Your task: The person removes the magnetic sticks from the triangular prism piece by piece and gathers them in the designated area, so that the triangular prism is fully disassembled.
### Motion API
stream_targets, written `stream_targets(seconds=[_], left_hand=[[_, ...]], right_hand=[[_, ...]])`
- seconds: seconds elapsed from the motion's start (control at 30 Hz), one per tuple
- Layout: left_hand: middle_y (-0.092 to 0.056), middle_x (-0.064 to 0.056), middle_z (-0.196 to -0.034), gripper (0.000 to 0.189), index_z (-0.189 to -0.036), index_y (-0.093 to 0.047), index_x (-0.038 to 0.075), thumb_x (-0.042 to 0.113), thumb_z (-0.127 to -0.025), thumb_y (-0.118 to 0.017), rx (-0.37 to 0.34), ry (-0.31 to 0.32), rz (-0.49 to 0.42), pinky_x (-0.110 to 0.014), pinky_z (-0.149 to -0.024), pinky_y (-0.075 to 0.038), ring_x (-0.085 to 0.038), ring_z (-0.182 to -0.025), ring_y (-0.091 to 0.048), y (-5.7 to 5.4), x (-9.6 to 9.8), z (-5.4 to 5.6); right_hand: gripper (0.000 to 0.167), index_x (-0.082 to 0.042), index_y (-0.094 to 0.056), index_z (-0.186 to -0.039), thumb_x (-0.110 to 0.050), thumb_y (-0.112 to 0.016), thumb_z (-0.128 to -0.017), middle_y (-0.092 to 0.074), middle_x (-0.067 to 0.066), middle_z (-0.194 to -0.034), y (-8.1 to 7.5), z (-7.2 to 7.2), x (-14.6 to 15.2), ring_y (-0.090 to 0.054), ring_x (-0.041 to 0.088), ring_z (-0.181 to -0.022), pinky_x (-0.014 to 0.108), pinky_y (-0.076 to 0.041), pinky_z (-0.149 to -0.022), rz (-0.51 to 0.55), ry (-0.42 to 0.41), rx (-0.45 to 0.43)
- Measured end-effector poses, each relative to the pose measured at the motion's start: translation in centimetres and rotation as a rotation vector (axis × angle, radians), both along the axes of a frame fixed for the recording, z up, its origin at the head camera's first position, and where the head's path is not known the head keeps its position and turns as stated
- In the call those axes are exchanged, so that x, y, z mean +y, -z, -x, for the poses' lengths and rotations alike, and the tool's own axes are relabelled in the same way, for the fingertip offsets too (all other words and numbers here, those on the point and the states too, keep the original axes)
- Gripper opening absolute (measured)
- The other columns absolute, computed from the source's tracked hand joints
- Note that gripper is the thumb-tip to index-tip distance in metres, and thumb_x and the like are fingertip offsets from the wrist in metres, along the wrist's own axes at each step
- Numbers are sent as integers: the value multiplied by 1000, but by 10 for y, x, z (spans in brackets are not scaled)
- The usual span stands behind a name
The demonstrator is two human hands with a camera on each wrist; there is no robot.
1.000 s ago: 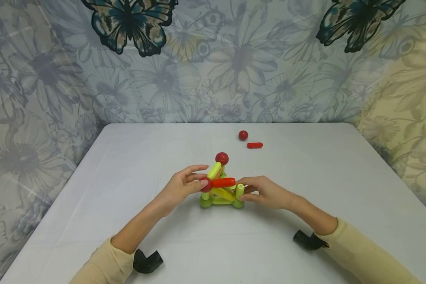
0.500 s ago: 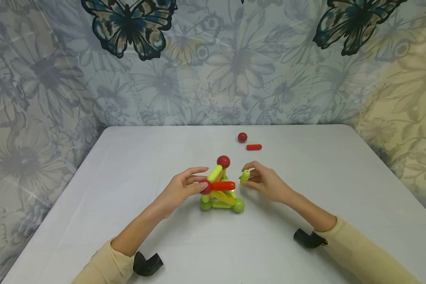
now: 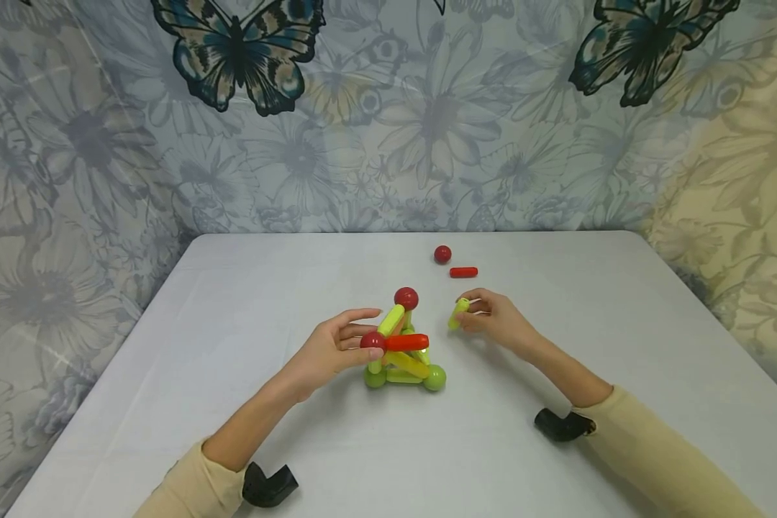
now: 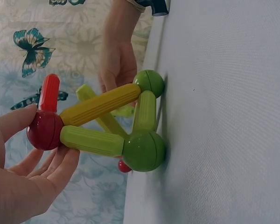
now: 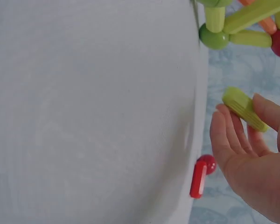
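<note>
A frame of ridged rods and balls stands on the table in the head view, with green balls (image 3: 434, 378) at its base and a red ball (image 3: 406, 298) on its far top. My left hand (image 3: 329, 348) pinches the frame's near red ball (image 4: 45, 130) between thumb and fingers. From that ball a red rod (image 3: 406, 342) sticks out to the right, and a yellow rod (image 4: 100, 103) slopes down to a green ball. To the right of the frame, my right hand (image 3: 498, 321) pinches a loose yellow-green rod (image 5: 244, 108), tilted and held above the table.
Beyond the hands lie a loose red ball (image 3: 442, 254) and a short red rod (image 3: 463, 272), close together toward the back of the white table (image 3: 285, 273). A patterned cloth (image 3: 395, 144) with butterflies rises behind the table's far edge.
My right hand has lifted the yellow-green rod off the green ball at the frame's right corner and carried it right and away from me. My left hand stays on the red ball.
</note>
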State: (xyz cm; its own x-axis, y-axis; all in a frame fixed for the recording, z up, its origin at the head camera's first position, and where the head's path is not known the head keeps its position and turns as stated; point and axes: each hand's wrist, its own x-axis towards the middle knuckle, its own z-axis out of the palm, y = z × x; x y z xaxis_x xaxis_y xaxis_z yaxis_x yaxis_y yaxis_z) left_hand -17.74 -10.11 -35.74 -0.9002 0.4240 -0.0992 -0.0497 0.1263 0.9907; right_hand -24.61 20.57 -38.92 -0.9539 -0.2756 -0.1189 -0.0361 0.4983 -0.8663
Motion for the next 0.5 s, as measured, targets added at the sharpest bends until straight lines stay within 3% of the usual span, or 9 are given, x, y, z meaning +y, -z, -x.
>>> stream_targets(seconds=[0.33,0.5], left_hand=[[-56,-14,-129,61,-141,-44,10,10,-86,-72,-13,-44,8,-35,-92,-48,-27,-113,-56,-1,-1,0],[-57,-13,-127,61,-140,-45,9,10,-86,-72,-9,-79,16,-35,-92,-48,-26,-112,-58,-2,-1,-1]], right_hand=[[53,0,-40,-133,-22,-65,-93,-60,19,-113,4,10,8,-64,25,-93,29,-51,-85,112,84,-125],[57,1,-33,-137,-19,-64,-94,-60,18,-115,5,17,12,-65,20,-95,27,-51,-86,248,159,-202]])
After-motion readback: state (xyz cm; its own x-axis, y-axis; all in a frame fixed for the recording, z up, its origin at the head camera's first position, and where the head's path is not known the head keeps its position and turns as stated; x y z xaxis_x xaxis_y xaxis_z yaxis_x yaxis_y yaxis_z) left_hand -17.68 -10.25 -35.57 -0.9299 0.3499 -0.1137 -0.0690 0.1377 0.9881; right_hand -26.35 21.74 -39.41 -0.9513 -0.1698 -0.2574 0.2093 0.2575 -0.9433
